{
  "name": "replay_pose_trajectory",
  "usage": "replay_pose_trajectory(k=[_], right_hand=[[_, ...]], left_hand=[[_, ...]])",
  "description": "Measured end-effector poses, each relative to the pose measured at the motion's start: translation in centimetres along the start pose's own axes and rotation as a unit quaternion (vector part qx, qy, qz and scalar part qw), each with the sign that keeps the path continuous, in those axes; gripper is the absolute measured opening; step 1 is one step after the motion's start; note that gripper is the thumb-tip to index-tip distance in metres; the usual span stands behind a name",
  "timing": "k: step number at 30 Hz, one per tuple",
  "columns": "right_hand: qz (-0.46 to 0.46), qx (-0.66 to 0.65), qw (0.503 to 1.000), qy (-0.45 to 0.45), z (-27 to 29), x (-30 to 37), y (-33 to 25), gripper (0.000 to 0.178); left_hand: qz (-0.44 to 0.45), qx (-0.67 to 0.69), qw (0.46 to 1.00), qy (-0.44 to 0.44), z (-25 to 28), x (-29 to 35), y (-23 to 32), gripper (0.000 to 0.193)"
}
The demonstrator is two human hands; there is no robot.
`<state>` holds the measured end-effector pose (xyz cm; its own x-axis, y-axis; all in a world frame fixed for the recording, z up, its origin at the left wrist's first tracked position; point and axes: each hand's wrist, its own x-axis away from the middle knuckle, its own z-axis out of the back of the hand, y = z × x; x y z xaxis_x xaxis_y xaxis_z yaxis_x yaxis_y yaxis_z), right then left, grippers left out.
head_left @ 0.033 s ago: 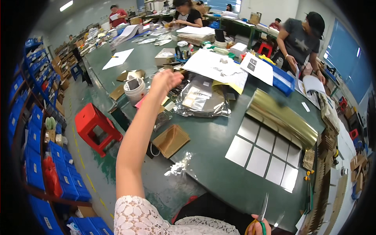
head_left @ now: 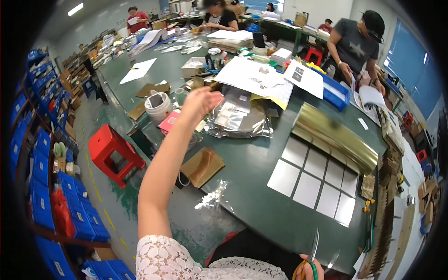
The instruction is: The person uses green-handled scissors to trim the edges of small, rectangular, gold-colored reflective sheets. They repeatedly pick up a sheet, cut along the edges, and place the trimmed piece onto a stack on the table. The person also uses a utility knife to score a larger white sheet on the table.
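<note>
My left hand (head_left: 200, 106) reaches out over the table with its fingers stretched, holding nothing that I can see. It hovers beside a clear plastic bag (head_left: 238, 116) with flat items inside, and a white tub (head_left: 159, 112) stands to its left. In my right hand (head_left: 306, 268), low at the table's near edge, are scissors (head_left: 315, 245) with green and yellow handles, blades pointing up and away. Pale rectangular sheets (head_left: 305, 189) lie in rows on the green table (head_left: 247, 186), and a gold foil roll (head_left: 333, 140) rests along their far side.
A stack of brown-gold sheets (head_left: 203, 166) and small white scraps (head_left: 212, 196) lie at the table's left edge. A red stool (head_left: 114, 151) stands on the floor. Large papers (head_left: 254, 77) and a blue tray (head_left: 335, 93) are farther back. A co-worker (head_left: 357, 49) handles papers at right.
My left hand has come slightly nearer and to the right, toward the plastic bag. The right hand keeps the scissors in the same place.
</note>
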<state>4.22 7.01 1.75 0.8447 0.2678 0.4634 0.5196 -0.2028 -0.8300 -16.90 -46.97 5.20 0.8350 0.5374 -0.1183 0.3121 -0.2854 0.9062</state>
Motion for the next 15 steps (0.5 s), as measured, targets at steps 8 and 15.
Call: replay_pose_trajectory(k=[8,15], right_hand=[[0.017,0.237,0.971,0.003,0.1,-0.3,-4.0,0.032],[0.095,0.163,0.974,0.122,5.5,1.2,-4.2,0.044]], left_hand=[[0.113,-0.22,0.921,-0.301,-11.1,11.4,-0.8,0.03],[0.135,-0.316,0.833,-0.434,-17.1,17.1,-0.2,0.025]])
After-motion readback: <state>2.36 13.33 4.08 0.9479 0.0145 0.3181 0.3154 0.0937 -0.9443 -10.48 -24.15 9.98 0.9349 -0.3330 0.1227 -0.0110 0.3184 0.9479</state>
